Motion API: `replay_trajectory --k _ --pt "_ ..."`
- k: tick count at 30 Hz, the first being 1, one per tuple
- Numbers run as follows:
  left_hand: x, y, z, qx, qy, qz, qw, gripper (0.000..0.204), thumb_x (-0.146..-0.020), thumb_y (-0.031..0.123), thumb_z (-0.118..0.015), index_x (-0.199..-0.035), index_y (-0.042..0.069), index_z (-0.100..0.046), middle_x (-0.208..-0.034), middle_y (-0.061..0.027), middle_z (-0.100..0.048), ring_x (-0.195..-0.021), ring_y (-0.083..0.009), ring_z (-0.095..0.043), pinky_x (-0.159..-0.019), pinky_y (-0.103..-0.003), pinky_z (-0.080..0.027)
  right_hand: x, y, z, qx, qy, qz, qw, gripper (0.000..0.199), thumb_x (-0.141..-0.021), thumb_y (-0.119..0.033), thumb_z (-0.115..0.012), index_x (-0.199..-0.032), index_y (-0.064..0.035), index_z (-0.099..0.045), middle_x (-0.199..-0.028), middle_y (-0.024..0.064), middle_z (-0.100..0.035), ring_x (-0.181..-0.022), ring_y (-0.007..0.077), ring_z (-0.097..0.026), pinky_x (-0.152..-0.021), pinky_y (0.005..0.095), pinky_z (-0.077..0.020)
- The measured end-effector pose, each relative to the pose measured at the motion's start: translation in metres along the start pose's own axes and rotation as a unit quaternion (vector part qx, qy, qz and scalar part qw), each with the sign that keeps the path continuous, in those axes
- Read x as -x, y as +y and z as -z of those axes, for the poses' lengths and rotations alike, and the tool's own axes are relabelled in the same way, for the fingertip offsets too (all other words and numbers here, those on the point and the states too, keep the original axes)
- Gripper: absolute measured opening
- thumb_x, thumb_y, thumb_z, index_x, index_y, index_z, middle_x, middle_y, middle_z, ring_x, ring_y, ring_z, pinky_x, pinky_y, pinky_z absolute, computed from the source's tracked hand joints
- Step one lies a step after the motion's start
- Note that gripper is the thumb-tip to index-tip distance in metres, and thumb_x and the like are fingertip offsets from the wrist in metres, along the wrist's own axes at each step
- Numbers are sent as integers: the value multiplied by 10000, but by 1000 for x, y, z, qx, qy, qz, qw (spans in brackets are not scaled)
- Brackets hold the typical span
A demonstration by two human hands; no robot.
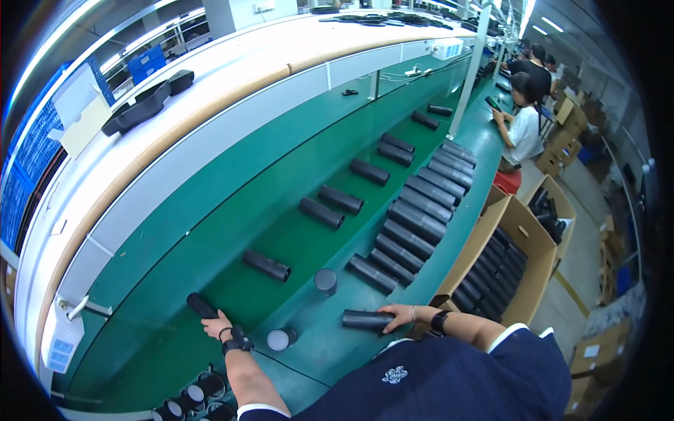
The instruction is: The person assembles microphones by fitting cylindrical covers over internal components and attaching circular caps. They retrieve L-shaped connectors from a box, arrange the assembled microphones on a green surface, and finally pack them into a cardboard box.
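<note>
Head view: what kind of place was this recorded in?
Most likely a factory assembly line: a long green conveyor belt carries black cylinders, cardboard boxes hold more, and another worker sits further along the belt.

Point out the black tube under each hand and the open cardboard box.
Left-hand tube [200, 304], head view: exposed far end.
Right-hand tube [364, 320], head view: mid-body.
Cardboard box [480, 242], head view: left wall.

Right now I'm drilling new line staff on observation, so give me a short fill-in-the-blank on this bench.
The left hand grips a black ____ lying on the belt.
The belt surface is ____ in colour.
The right hand rests on another tube that lies ____.
The cardboard box holds many more ____.

Missing words: tube; green; flat; tubes
</note>
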State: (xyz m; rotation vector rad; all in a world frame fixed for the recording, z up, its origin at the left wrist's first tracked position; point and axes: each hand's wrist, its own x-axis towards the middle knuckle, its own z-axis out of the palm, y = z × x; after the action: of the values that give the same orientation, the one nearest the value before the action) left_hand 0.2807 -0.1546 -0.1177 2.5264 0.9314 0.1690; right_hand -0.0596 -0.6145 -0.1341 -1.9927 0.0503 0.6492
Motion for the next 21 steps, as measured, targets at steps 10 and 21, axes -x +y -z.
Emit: replay_trajectory --k 10,21 --pt "113 -84 0 261 18 -274 925 668 -583 -96 -490 -1238 34 -464 -1125 -159 -477 -1040 -334 -455 -913 -424 -364 8 -18 6 -68 -38 -32 996 749 -684 -319 -803 -1277 -23 -452 -1072 73 -571 -930 162 -560 -771 274 -479" --pt "215 -55 5 388 -214 -273 854 983 -559 213 -873 -1353 40 -319 -1320 -165 -344 -1217 -299 -384 -1011 -402 -353 8 -35 18 -154 -36 -92 983 851 -665 -246 -818 -1345 9 -374 -1146 147 -556 -962 192 -583 -787 296 -497"
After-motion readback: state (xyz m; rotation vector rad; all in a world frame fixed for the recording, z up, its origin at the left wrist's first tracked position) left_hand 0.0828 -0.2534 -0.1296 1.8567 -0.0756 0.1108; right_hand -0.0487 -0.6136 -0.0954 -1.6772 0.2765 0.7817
